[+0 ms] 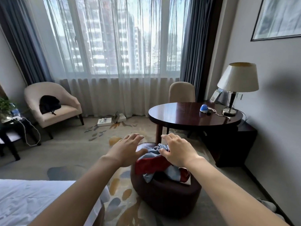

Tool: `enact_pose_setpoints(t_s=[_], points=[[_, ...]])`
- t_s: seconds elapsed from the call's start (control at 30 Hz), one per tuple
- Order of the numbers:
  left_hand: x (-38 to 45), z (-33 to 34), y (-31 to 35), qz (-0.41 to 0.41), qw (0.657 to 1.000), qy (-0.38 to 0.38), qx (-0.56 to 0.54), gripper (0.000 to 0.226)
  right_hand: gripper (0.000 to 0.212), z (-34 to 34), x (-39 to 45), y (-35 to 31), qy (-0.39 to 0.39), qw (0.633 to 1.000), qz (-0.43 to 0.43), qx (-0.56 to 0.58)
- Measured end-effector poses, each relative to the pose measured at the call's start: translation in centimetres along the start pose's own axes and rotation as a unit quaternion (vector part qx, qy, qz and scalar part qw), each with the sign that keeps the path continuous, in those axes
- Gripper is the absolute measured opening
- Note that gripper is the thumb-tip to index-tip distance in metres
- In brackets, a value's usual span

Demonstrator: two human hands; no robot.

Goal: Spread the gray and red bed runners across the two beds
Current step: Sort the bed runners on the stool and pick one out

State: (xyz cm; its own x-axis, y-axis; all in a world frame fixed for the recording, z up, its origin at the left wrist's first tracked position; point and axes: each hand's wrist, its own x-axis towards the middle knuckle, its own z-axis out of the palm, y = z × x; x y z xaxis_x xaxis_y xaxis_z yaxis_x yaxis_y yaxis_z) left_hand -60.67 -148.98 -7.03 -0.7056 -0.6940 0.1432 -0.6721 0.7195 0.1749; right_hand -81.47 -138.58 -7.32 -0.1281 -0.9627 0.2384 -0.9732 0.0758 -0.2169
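The gray and red bed runners point(156, 162) lie bunched together in a crumpled heap on top of the round dark ottoman point(166, 191), which stands on the patterned carpet point(78, 154) just beside the corner of the white bed point(32, 201). Gray cloth and red cloth are tangled into each other, so I cannot tell where 1 runner ends and the other begins.

My left hand point(125, 150) hovers over the far left edge of the heap, fingers point(135, 136) spread apart and closed on nothing. My right hand point(176, 150) rests on the gray folds, its fingers apart too, with no grip taken yet.

The risk I see is the tangle: if I lift 1 layer, the other may drag along and slide off onto the carpet. A long runner pulled up fast could also sweep toward the round table point(192, 118) behind, where a lamp point(237, 85) and a small blue thing point(204, 108) stand. Only 1 bed shows; the second is out of view.
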Motion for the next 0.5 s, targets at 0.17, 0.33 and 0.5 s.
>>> enact_pose_setpoints(t_s=[0.17,0.33,0.5], points=[[9.0,1.8,-4.6,0.016,1.000,-0.009,-0.005,0.064,0.062,3.1,8.6,2.5,-0.009,1.000,0.015,-0.009],[17.2,3.5,-8.2,0.032,0.999,-0.035,-0.006,0.064,0.063,5.8,15.7,5.3,-0.023,0.999,0.042,-0.012],[24.8,5.9,-10.8,0.042,0.997,-0.059,-0.011,0.068,0.063,8.5,21.7,8.8,-0.052,0.997,0.059,-0.020]])
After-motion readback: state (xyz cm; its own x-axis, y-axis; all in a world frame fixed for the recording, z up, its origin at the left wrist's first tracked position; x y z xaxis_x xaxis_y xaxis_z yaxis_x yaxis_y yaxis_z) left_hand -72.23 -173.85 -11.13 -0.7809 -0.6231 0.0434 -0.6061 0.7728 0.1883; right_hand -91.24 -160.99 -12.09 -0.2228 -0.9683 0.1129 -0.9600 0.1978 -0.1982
